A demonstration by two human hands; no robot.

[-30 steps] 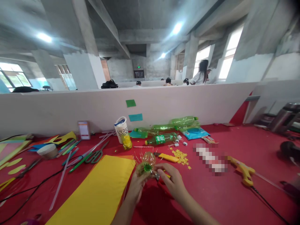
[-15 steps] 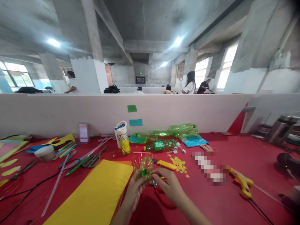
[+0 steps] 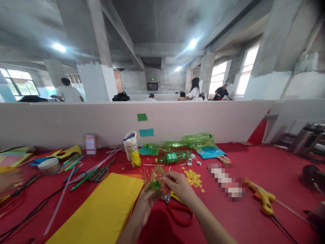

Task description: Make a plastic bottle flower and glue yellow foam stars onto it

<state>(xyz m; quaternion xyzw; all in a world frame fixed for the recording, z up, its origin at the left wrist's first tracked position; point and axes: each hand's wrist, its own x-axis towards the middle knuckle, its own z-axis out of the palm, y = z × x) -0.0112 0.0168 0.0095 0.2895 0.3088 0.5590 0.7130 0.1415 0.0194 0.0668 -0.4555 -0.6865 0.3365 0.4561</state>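
Observation:
My left hand [image 3: 148, 200] is closed around the green neck end of a cut plastic bottle piece [image 3: 157, 173]. Thin clear strips fan out from its left side. My right hand [image 3: 179, 184] is pinched against the right side of the same piece, above the green part. Exactly what its fingertips grip is too small to make out. Just below my hands lie red-handled scissors [image 3: 181, 220], their blades partly hidden, with a yellow handle [image 3: 175, 196] beside them. Left of my hands is a stack of yellow paper [image 3: 101, 210].
Green bottles [image 3: 172, 157] lie behind my hands, near a patterned cup [image 3: 130, 145]. Yellow paper stars [image 3: 193, 178] are scattered to the right, before a yellow glue gun [image 3: 265, 200]. Green scissors [image 3: 101, 171] lie left. Another person's hand [image 3: 8, 179] is at the left edge.
My right hand has moved up along the bottle piece and now covers the yellow toothed tool. More of the red scissors shows. Another person's hand has come in at the left.

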